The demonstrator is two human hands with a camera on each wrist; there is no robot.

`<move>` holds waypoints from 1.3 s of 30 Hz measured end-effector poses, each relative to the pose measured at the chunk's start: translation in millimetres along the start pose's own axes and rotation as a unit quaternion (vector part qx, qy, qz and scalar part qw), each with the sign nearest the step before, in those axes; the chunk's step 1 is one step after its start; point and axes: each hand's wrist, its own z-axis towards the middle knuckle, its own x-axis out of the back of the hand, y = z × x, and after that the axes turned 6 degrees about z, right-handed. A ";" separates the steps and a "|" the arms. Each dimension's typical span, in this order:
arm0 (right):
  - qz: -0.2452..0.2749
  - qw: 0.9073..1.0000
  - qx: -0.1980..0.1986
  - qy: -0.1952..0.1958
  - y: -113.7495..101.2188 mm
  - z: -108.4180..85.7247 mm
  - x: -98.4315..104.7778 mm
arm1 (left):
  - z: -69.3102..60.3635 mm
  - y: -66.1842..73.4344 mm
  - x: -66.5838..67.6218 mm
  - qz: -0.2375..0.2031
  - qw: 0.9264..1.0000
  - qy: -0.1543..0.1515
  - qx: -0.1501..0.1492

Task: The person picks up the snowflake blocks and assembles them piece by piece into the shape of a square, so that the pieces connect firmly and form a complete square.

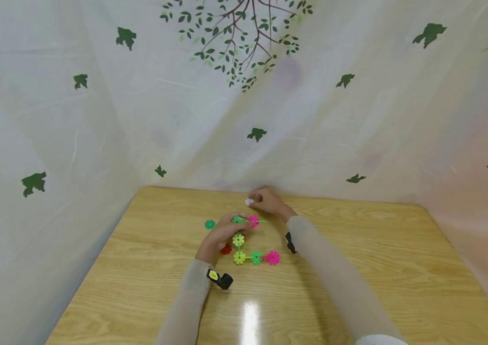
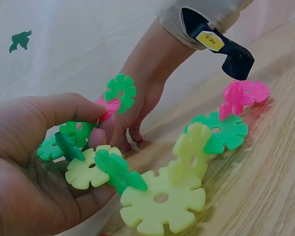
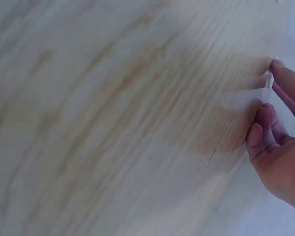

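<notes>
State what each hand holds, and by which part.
The left hand holds the joined chain of discs, pinching a pink disc near the chain's far end. The right hand pinches a white disc by its edge.

On the black wrist mount (image 2: 238, 65), its yellow label (image 2: 210, 41) shows me an apparent "R"; the rest blurs.

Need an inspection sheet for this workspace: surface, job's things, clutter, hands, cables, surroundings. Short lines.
Surface: wood-grain table, with a streak of glare.
Job's things: chain of linked slotted discs, yellow, green and pink; separate white disc near the far edge.
Clutter: green disc left of the chain; red disc, partly hidden, beside it.
Left hand: pinches a pink disc of the chain.
Right hand: appears to pinch the white disc.
Cables: nothing seen.
Surroundings: pale leaf-print cloth behind and at both sides.
</notes>
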 end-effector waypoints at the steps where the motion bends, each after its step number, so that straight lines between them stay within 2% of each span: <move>1: 0.005 1.000 -0.004 0.001 -0.2 -1.2 0.8 | 0.1 -0.2 -0.3 -0.002 1.000 0.000 -0.002; 7: 0.041 0.999 -0.009 -0.009 1.0 -7.1 5.7 | 0.8 -1.5 0.2 -0.008 1.000 0.000 -0.007; 11: 0.081 0.996 -0.022 -0.018 2.8 -12.2 9.4 | 0.3 -1.2 0.9 0.001 1.000 0.014 0.002; 15: 0.129 0.990 -0.048 -0.020 4.8 -19.3 13.5 | 0.1 -0.6 1.4 -0.002 1.000 0.026 0.014; 23: 0.193 0.978 -0.076 -0.016 6.4 -40.4 22.7 | 1.1 1.3 -0.4 -0.038 0.999 0.018 0.025; 33: 0.241 0.965 -0.103 -0.020 -0.8 -73.9 30.6 | 2.2 2.0 -2.8 -0.059 0.997 0.034 0.034; 35: 0.253 0.962 -0.105 -0.011 -2.8 -80.1 30.3 | 2.9 1.8 -3.0 -0.065 0.997 0.032 0.033; 39: 0.295 0.949 -0.113 0.018 -7.7 -89.4 27.6 | 2.6 1.6 -3.5 -0.069 0.997 0.032 0.025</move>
